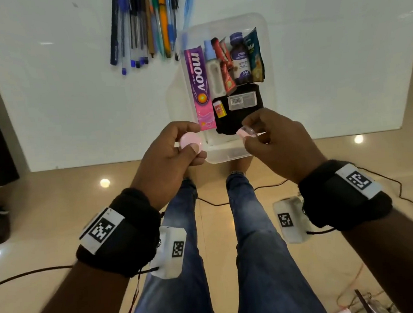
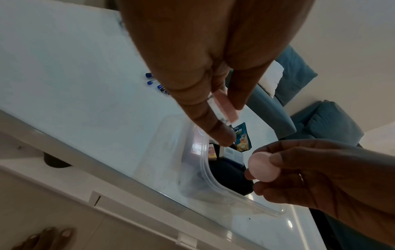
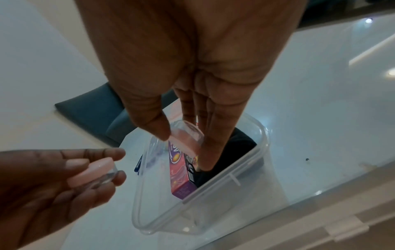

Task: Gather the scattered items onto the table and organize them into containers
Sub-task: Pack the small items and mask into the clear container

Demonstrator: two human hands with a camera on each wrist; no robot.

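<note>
Each of my hands pinches a small round pink-and-clear pot over the near end of a clear plastic box (image 1: 227, 152). My left hand (image 1: 192, 146) holds the left pot (image 1: 187, 140) between thumb and fingers; in the left wrist view that pot (image 2: 223, 110) shows edge-on. My right hand (image 1: 244, 134) holds the right pot (image 1: 248, 131), seen in the right wrist view (image 3: 186, 137) just above the box rim (image 3: 263, 140). The box holds a pink Moov carton (image 1: 200, 87), an iodine bottle (image 1: 241, 57), a black cloth (image 1: 235, 122) and sachets.
A row of several pens (image 1: 140, 25) lies on the white table (image 1: 72, 97) to the box's far left. The box slightly overhangs the table's near edge. Below are my legs (image 1: 254, 239), a tiled floor and loose cables (image 1: 401, 190).
</note>
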